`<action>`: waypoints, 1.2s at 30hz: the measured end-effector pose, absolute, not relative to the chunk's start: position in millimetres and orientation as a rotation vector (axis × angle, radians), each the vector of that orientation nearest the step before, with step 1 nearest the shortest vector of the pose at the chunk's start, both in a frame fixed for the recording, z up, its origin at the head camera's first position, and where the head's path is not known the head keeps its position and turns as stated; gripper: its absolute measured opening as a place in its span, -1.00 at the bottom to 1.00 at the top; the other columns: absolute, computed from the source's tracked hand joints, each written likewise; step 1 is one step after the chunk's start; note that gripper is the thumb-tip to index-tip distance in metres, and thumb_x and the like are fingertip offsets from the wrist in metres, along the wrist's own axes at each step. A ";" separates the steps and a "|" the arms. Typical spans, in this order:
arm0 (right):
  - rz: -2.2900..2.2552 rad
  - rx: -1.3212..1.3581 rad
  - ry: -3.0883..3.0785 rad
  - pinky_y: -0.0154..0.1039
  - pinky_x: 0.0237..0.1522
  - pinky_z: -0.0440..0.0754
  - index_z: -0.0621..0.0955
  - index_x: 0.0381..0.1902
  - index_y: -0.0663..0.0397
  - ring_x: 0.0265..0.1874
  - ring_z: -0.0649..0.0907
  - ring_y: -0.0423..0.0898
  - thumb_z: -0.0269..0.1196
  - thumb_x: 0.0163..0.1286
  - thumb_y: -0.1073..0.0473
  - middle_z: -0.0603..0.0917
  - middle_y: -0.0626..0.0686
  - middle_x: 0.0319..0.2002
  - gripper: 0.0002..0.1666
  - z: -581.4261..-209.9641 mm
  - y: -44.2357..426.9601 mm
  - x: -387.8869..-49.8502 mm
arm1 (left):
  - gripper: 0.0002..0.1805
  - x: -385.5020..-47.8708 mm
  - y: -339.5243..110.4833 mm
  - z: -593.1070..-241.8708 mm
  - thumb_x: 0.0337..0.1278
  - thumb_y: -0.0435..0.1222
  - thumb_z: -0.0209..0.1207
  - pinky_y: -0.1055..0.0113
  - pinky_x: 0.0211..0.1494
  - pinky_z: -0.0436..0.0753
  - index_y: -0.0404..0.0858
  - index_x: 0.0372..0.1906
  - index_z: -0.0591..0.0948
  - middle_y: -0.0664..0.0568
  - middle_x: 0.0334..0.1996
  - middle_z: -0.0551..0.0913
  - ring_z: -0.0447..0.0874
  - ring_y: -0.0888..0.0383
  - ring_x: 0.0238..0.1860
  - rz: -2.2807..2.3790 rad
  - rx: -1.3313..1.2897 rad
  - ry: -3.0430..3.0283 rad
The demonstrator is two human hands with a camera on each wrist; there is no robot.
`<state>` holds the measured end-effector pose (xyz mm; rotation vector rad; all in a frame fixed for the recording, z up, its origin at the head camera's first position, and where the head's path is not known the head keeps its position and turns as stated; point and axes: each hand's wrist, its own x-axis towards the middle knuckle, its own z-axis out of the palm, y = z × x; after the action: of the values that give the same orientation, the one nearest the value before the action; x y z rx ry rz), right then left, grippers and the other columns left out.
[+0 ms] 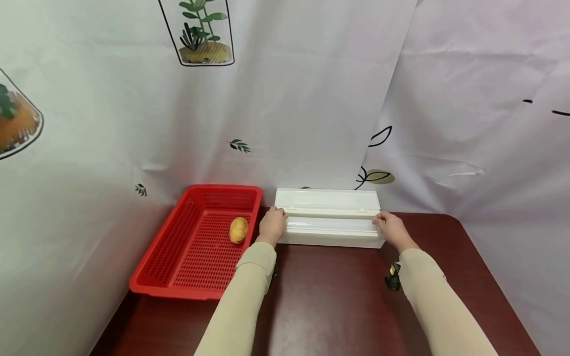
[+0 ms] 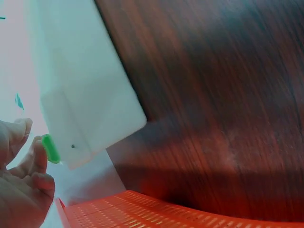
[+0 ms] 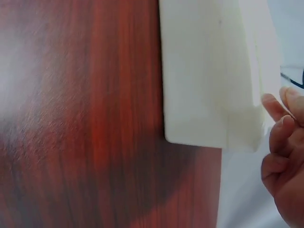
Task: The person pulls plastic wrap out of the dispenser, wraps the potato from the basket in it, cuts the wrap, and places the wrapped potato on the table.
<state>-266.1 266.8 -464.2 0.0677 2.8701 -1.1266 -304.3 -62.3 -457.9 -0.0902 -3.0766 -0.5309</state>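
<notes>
A long white cling film dispenser (image 1: 334, 239) lies at the back of the table, its lid (image 1: 327, 199) raised. Inside, a shiny strip of clear cling film (image 1: 331, 224) stretches between the two ends. My left hand (image 1: 272, 225) is at the dispenser's left end, pinching the film's edge. At the opposite end my right hand (image 1: 394, 230) pinches the film with thumb and forefinger. A small green piece (image 2: 50, 148) shows at the dispenser's end, beside the left fingers, in the left wrist view. The film between the fingertips is too clear to make out in both wrist views.
Left of the dispenser stands a red plastic basket (image 1: 153, 269) with a yellow potato-like item (image 1: 238, 230) by its right wall. Dark reddish wood forms the table (image 1: 329, 301). A white printed curtain (image 1: 311, 109) hangs right behind the table.
</notes>
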 end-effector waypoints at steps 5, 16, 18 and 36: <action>-1.232 0.127 2.795 -0.17 -0.47 0.42 0.45 -0.14 0.26 -0.47 0.49 -0.01 -0.15 0.50 0.17 0.52 0.25 -0.26 -0.70 -459.5 263.5 -268.3 | -0.82 -306.7 -62.5 -452.4 0.26 -0.21 0.07 0.15 -0.20 0.56 -0.20 -0.24 0.62 -0.06 -0.28 0.59 0.58 0.01 -0.18 -0.631 -0.039 -3.070; -1.685 0.178 2.560 -0.31 -0.38 0.60 0.23 0.01 0.45 -0.42 0.65 -0.21 -0.25 0.53 0.19 0.55 0.38 -0.08 -0.64 -448.7 261.1 -271.1 | -0.83 -304.2 -65.6 -448.6 0.29 -0.32 0.01 0.23 -0.25 0.53 -0.29 -0.32 0.58 -0.02 -0.47 0.63 0.58 0.08 -0.39 -1.157 0.094 -2.825; -1.708 0.162 2.565 -0.30 -0.31 0.62 0.23 0.02 0.49 -0.39 0.64 -0.20 -0.25 0.53 0.21 0.57 0.35 -0.16 -0.64 -446.9 261.3 -271.6 | -0.84 -305.0 -66.7 -448.3 0.29 -0.34 0.01 0.26 -0.26 0.52 -0.31 -0.31 0.57 -0.02 -0.49 0.63 0.58 0.10 -0.40 -1.213 0.087 -2.781; -0.932 -0.284 3.034 -0.14 -0.39 0.37 0.46 0.12 0.31 -0.38 0.38 0.02 0.31 0.18 0.26 0.36 0.15 -0.34 -0.45 -435.4 253.8 -265.3 | -0.47 -307.4 -84.2 -431.2 0.02 -0.45 0.25 0.24 -0.11 0.52 -0.32 0.18 0.47 -0.12 -0.28 0.47 0.46 0.02 -0.20 -1.103 -0.508 -2.940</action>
<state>-265.3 253.8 -435.4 -0.2836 3.0335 -0.9323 -307.4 -84.2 -431.2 -0.5076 -2.9404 -1.1032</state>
